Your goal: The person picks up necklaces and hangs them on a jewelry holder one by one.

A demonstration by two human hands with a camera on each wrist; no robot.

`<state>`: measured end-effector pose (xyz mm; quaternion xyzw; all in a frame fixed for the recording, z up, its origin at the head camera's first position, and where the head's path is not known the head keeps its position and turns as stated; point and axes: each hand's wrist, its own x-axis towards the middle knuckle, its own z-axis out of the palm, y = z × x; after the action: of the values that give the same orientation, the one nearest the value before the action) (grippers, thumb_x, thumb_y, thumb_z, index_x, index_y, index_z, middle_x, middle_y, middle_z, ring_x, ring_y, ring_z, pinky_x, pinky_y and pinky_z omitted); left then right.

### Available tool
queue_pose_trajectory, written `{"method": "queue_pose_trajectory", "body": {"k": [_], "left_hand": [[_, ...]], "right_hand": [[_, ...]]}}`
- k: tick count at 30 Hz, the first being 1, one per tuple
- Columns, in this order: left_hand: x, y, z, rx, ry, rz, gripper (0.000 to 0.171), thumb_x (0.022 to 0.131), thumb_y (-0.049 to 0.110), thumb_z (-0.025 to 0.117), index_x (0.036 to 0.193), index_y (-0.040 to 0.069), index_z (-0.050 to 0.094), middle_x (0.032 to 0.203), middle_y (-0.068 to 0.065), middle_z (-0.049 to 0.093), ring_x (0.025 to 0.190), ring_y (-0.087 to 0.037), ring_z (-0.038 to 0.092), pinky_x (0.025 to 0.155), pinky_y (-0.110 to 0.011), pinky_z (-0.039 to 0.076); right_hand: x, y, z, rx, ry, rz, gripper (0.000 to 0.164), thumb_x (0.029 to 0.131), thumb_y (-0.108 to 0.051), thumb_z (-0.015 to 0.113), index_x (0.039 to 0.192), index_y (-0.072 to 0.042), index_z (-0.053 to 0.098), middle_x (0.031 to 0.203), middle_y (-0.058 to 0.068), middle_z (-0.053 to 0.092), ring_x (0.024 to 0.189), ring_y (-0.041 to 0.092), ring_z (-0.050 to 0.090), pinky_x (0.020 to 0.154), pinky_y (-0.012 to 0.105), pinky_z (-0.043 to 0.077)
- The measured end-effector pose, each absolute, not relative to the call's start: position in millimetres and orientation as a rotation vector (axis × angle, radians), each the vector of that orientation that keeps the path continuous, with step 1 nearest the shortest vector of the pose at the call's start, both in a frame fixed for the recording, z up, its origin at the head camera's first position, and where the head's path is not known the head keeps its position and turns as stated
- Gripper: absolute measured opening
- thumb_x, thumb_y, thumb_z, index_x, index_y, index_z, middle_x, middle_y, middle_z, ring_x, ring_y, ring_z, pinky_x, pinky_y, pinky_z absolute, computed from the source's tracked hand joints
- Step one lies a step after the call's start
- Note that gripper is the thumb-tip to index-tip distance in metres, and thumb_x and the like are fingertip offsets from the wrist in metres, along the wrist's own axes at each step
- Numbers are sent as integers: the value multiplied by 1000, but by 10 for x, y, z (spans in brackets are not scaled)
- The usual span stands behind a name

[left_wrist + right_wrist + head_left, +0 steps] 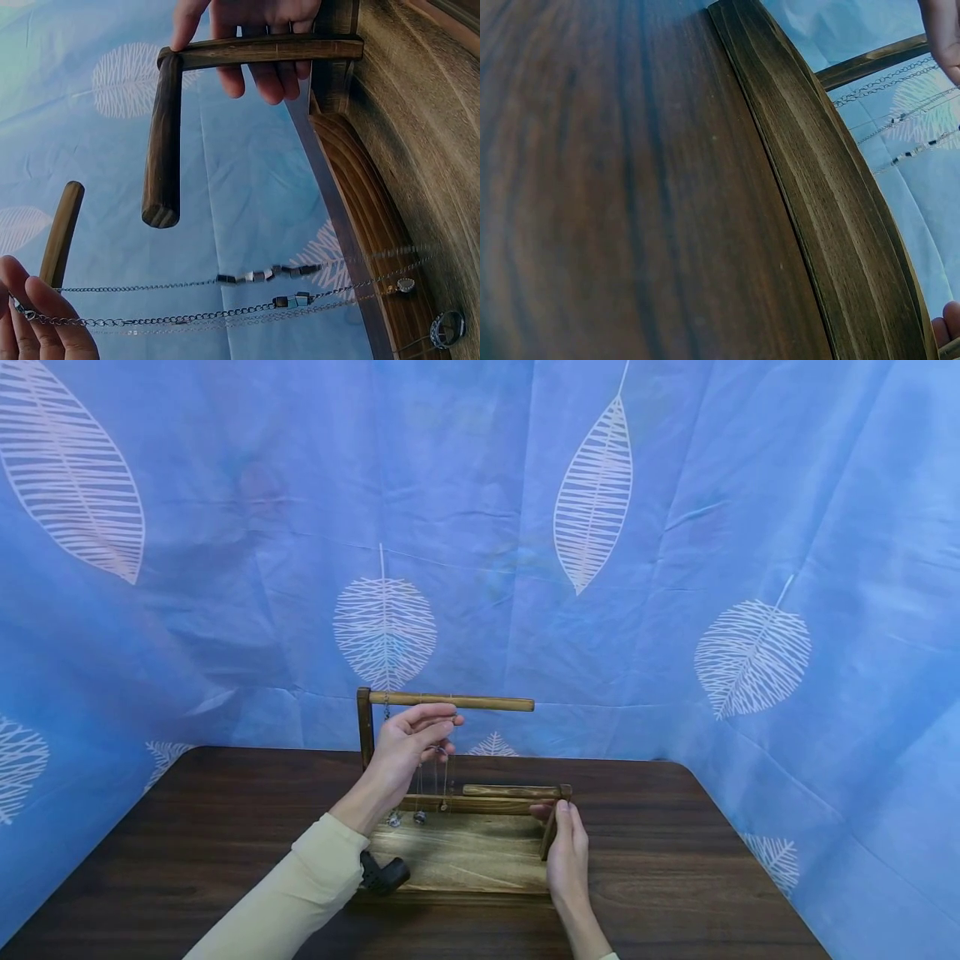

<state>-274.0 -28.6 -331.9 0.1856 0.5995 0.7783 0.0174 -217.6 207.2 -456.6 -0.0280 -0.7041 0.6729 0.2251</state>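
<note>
A wooden jewelry stand (pixel 480 860) has a tall post with an upper bar (pixel 498 703) and a short post with a lower bar (pixel 510 792). My left hand (pixel 408 743) is just below the upper bar, pinching a silver chain necklace (pixel 187 316) near its end. Several thin chains hang around that hand; pendants (pixel 419 817) dangle over the base. One chain carries dark and silver cube beads (pixel 277 274), and a ring-shaped pendant (pixel 448 330) hangs low. My right hand (pixel 570 852) grips the short post, thumb and fingers on opposite sides.
The stand rests on a dark wooden table (pixel 675 860). Behind it hangs a blue cloth (pixel 480 527) with white leaf prints. A black device (pixel 386 872) sits at my left wrist, above the base's left side.
</note>
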Motion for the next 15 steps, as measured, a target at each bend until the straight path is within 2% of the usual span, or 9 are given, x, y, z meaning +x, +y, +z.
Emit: {"method": "queue_pose_trajectory", "body": {"k": [7, 11, 15], "left_hand": [[-2747, -209, -3308, 577, 1873, 2402, 29, 100, 9, 64, 129, 4, 64, 121, -14, 69, 77, -18, 67, 71, -34, 54], [-2760, -158, -3308, 590, 1877, 2389, 30, 100, 8, 63, 130, 3, 64, 120, -14, 69, 78, -18, 67, 69, -33, 54], [-2776, -98, -3306, 600, 1888, 2375, 30, 101, 8, 63, 130, 2, 64, 119, -13, 70, 78, -19, 67, 72, -38, 54]], "right_hand": [[-2178, 2072, -4567, -75, -1951, 1846, 55, 112, -42, 26, 125, 1, 58, 117, 19, 66, 117, 27, 57, 103, 43, 42], [-2177, 2070, -4566, -74, -1954, 1839, 55, 112, -41, 26, 124, 1, 59, 117, 18, 66, 118, 27, 56, 103, 42, 41], [-2172, 2069, -4562, -77, -1955, 1839, 55, 112, -41, 26, 124, 1, 59, 117, 18, 66, 118, 26, 56, 102, 40, 41]]}}
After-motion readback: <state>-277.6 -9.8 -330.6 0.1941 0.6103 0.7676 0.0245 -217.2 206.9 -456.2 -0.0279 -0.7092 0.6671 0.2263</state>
